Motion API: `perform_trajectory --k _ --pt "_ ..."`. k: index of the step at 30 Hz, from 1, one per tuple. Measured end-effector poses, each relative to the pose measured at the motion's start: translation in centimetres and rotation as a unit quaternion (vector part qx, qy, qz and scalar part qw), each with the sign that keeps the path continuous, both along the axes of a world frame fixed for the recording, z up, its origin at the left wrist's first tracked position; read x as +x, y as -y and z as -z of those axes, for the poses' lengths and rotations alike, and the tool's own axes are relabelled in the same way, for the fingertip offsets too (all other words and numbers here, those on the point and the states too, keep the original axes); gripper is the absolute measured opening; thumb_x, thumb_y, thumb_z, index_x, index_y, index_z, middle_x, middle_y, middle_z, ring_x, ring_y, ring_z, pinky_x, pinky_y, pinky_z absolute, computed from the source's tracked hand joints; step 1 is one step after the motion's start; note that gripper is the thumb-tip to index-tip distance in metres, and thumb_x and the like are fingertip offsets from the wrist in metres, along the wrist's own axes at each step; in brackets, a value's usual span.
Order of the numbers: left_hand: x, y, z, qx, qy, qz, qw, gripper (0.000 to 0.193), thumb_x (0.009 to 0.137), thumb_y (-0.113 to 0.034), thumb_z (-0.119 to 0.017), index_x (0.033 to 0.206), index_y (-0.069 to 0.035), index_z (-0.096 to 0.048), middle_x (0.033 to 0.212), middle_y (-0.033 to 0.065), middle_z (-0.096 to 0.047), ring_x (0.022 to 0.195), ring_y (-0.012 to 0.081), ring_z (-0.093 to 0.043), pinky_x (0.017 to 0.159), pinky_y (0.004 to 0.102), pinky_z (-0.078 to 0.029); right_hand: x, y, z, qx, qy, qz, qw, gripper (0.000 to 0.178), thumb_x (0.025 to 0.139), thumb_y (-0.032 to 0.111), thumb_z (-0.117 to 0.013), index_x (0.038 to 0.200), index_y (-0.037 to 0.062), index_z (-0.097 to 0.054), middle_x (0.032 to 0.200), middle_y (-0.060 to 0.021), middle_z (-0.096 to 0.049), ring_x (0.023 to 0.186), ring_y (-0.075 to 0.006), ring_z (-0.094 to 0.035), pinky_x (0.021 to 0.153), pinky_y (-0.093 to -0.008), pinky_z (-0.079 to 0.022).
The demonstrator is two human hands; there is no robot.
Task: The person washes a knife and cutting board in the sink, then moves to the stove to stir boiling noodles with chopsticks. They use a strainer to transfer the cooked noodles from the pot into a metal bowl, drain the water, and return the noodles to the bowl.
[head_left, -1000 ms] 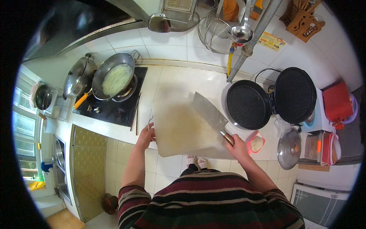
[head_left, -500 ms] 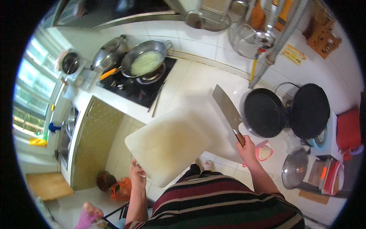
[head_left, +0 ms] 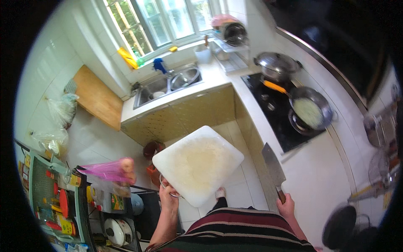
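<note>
My left hand (head_left: 168,199) is closed on the metal loop handle of a white cutting board (head_left: 199,164). The board hangs in front of me above the floor, its surface stained pale yellowish in the middle. In my right hand (head_left: 286,206) is the brown wooden handle of a cleaver (head_left: 273,164). Its broad blade points away from me, near the front edge of the white counter. On the black stove (head_left: 270,107) at the right, a wok (head_left: 321,101) with an orange handle holds pale shreds in liquid.
A double sink (head_left: 152,89) is set in the counter under the window. A lidded pot (head_left: 277,66) stands behind the wok. Against the left wall leans a wooden board (head_left: 98,97). A shelf rack with a pink bag (head_left: 110,169) stands at lower left. Dark pans (head_left: 339,227) lie at lower right.
My view has swung left toward the sink and window. The cutting board and cleaver have come along, still in my left and right hands. The board has turned.
</note>
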State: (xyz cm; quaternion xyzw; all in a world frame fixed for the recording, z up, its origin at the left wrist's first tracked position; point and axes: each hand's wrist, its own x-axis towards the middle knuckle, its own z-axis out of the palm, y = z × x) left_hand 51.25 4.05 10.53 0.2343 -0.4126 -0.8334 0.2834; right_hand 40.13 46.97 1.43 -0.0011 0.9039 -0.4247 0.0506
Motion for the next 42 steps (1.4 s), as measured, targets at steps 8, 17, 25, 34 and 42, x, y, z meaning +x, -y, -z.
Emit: perform_trajectory --k 8,17,25,34,42 --pt "-3.5 13.5 -0.1 0.022 0.012 -0.167 0.986 0.038 0.058 0.004 -0.040 0.093 -0.005 -0.046 0.075 0.0018 -0.048 0.057 0.0122 -0.047 0.046 0.0205 -0.037 -12.1 21.0 -2.1 -0.007 0.005 -0.133 0.991 0.027 0.072 0.024 -0.063 0.086 0.0030 -0.054 0.074 -0.0190 -0.060 0.070 -0.0343 -0.060 0.063 -0.0415 -0.046" --pt "-8.5 24.7 0.5 0.059 -0.006 -0.319 0.946 0.046 0.059 0.001 -0.043 0.105 -0.003 -0.047 0.081 0.0047 -0.053 0.060 0.0120 -0.049 0.047 0.0205 -0.038 -26.6 38.1 -2.4 -0.016 -0.068 -0.209 0.975 0.032 0.073 0.024 -0.065 0.095 0.0047 -0.053 0.082 -0.0174 -0.062 0.078 -0.0327 -0.062 0.068 -0.0390 -0.048" --pt "-14.9 35.2 0.3 0.021 0.003 -0.403 0.915 0.059 0.060 -0.004 -0.045 0.118 -0.003 -0.040 0.091 0.0093 -0.054 0.069 0.0162 -0.054 0.054 0.0227 -0.043 -43.0 55.3 0.2 -0.023 -0.096 -0.228 0.969 0.030 0.074 0.023 -0.063 0.096 0.0047 -0.056 0.086 -0.0148 -0.059 0.081 -0.0292 -0.058 0.071 -0.0368 -0.046" --pt "-23.7 46.7 -2.2 0.004 0.042 -0.412 0.910 0.058 0.061 -0.003 -0.043 0.119 -0.003 -0.039 0.097 0.0114 -0.054 0.075 0.0165 -0.055 0.056 0.0226 -0.042 -59.2 75.1 1.6 0.222 -0.116 -0.244 0.937 0.026 0.071 0.026 -0.064 0.083 0.0032 -0.063 0.088 -0.0156 -0.059 0.086 -0.0332 -0.055 0.075 -0.0448 -0.045" --pt "-31.8 60.7 -0.7 0.025 0.064 -0.329 0.942 0.050 0.061 0.000 -0.042 0.111 -0.001 -0.042 0.088 0.0081 -0.054 0.066 0.0146 -0.051 0.052 0.0232 -0.040 -63.2 82.1 4.3 0.315 -0.091 -0.182 0.927 0.026 0.071 0.026 -0.063 0.085 0.0033 -0.065 0.093 -0.0132 -0.060 0.095 -0.0303 -0.052 0.084 -0.0427 -0.039"
